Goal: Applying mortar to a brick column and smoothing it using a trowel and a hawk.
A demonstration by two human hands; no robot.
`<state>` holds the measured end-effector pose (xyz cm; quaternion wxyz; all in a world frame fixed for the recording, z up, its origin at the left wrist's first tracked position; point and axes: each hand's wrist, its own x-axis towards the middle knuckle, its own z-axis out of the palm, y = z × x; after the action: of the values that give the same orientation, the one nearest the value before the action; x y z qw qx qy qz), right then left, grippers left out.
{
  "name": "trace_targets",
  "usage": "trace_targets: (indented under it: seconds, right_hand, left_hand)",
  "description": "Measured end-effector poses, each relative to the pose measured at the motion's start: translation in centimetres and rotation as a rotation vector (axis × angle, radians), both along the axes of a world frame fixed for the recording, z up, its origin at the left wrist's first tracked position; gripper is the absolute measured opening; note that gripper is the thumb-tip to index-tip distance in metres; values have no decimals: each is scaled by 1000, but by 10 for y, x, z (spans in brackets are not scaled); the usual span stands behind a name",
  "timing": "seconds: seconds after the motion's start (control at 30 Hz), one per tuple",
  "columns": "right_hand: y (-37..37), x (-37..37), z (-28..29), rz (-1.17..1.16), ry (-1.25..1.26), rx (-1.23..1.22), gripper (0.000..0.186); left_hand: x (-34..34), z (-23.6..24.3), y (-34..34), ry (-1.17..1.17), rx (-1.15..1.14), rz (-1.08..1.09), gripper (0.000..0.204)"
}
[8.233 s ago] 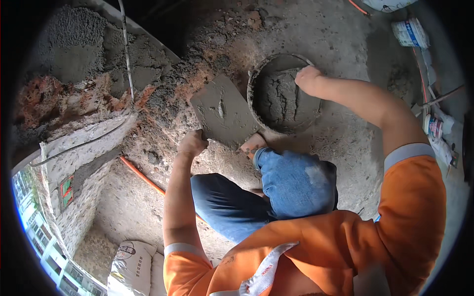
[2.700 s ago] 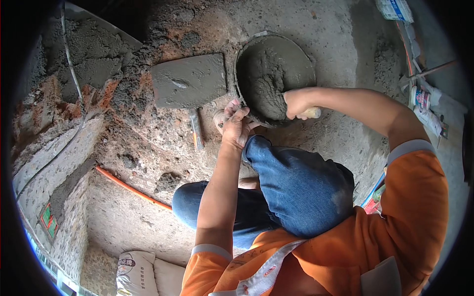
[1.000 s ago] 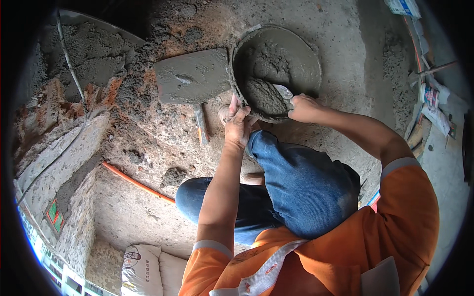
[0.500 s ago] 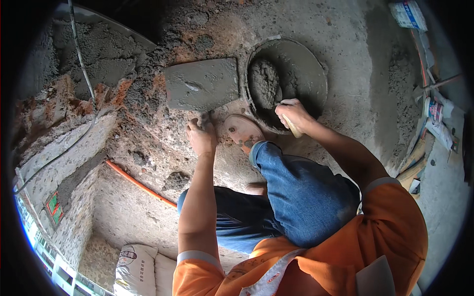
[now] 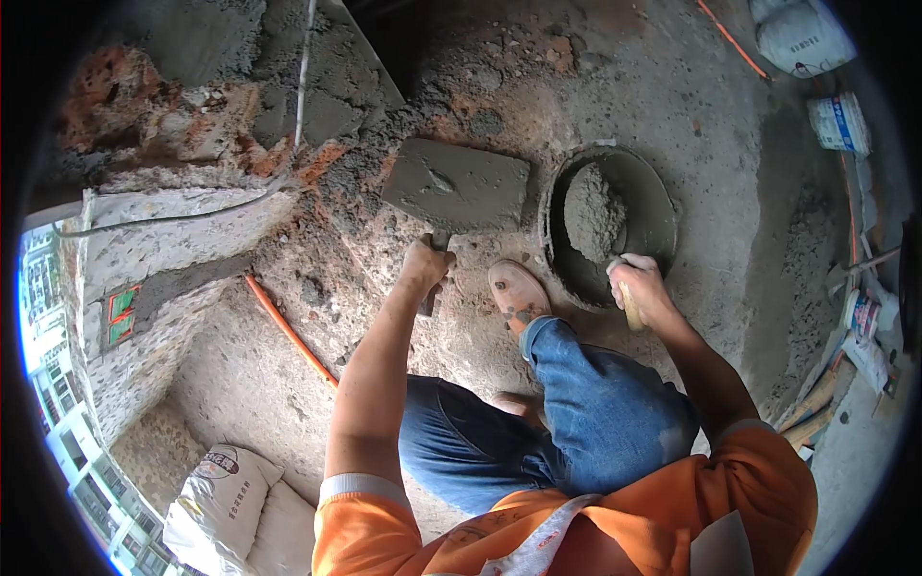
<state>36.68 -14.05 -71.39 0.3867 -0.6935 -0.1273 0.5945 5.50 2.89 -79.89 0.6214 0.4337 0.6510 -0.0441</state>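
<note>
Head view, looking straight down at a rough concrete floor. Packages first: a white sack (image 5: 226, 499) lies bottom left with a round dark mark on it, another white sack (image 5: 802, 34) sits top right, and a small white-and-blue bag (image 5: 838, 122) is just below that one. More packets and tubes (image 5: 864, 331) crowd the right edge, too bent by the lens to make out. A green and red sign (image 5: 121, 315) sits on the brick wall at left.

The left hand (image 5: 425, 266) is wrapped tight around the handle of a flat board (image 5: 458, 184) coated in grey mortar. The right hand (image 5: 639, 285) is fisted on a wooden trowel handle (image 5: 629, 305); the blade is hidden. It's at the rim of the round pan (image 5: 653, 206) holding a mortar heap (image 5: 593, 211). A dusty shoe (image 5: 517, 293) sits between the hands.
</note>
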Motion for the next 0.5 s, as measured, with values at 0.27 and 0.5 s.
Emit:
trace_targets:
  seconds: [0.27,0.5]
  right_hand:
    - [49,-30,76,238,-39,76,8]
    - [77,-117,65,487,-505,474,43]
  left_hand:
    - [-24,78,-57,-34,253,98,28]
    - [8,67,-79,4,822,-51,30]
